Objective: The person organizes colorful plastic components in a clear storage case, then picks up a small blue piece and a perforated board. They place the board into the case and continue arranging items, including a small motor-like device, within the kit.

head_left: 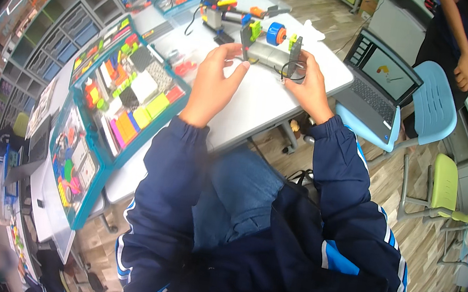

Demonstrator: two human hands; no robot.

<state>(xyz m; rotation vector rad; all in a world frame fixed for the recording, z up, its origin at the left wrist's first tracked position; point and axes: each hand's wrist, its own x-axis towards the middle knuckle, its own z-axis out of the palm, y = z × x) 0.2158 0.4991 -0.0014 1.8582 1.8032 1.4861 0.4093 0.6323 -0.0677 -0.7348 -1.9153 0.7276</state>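
Above the white table's near edge, I hold a building-block model (pixel 268 54) between both hands. It has a rounded grey body, a dark upright at each end, lime green pieces and a blue wheel (pixel 276 33) with an orange hub. My left hand (pixel 214 79) has its thumb and fingers closed around the left upright. On the opposite end, my right hand (pixel 312 88) grips the right upright, where a thin black loop (pixel 294 70) hangs by the thumb. Some fingertips are hidden behind the model. Behind it lies another block assembly (pixel 218 15) with black, yellow and blue parts.
A teal sorting case (pixel 105 159) full of coloured blocks lies left on the table (pixel 237 117). An open laptop (pixel 380 76) sits on a light blue chair at right, with a person (pixel 463 40) standing behind. Another blue chair (pixel 435 100) and a green chair (pixel 444 183) stand farther right.
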